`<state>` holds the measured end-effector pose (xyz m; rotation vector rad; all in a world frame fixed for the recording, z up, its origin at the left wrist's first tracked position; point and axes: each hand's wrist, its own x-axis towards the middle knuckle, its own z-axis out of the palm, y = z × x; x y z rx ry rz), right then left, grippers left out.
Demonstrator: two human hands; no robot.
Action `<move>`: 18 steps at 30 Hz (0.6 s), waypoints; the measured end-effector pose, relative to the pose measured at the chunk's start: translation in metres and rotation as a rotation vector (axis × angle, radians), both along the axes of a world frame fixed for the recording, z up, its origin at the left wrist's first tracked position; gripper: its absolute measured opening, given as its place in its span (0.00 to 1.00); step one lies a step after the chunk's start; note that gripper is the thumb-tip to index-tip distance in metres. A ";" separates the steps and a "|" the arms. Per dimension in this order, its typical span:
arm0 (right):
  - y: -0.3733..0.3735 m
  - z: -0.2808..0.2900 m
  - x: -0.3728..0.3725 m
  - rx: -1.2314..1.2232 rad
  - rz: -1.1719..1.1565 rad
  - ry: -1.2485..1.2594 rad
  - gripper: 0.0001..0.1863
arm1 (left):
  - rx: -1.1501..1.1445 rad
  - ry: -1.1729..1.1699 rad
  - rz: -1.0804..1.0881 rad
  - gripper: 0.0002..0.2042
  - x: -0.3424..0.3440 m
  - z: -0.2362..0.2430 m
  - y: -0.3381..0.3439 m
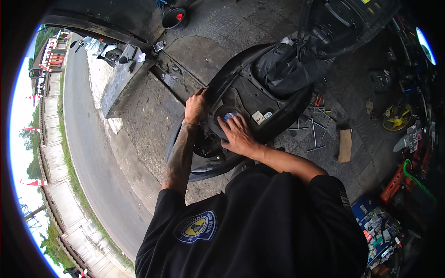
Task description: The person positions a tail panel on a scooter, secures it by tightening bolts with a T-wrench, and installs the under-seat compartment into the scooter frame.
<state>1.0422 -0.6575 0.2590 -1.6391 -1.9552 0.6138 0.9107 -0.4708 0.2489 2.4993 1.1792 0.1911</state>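
A scooter (241, 88) stands before me with its seat (345, 23) tipped up at the far right. My left hand (197, 105) is closed over the left edge of its black body panel (217, 85). Stretched across the tail section, my right hand (238, 135) has its fingers laid on a round black cover with a blue label (228, 116), partly hidden under them. Beside that cover are small pale stickers (260, 116) on black plastic. Black sheeting (282, 69) fills the storage space under the raised seat. The tail light area (206, 164) lies below my hands.
T-handle wrenches and other hand tools (317, 127) lie on the floor to the right, near a brown block (345, 145). A dark bucket (175, 19) stands far ahead. A blue tray of small parts (380, 231) sits lower right. On the left are a concrete block (123, 83) and a road (88, 139).
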 end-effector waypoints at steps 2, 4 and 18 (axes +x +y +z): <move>-0.002 -0.008 -0.007 -0.026 -0.032 0.034 0.47 | -0.001 -0.009 -0.014 0.20 -0.003 -0.002 0.000; -0.006 -0.008 -0.010 -0.034 -0.032 0.001 0.46 | -0.007 -0.014 -0.028 0.21 -0.007 -0.005 -0.001; -0.003 -0.004 -0.012 -0.073 -0.039 0.060 0.47 | -0.013 0.012 -0.017 0.25 0.000 0.003 0.000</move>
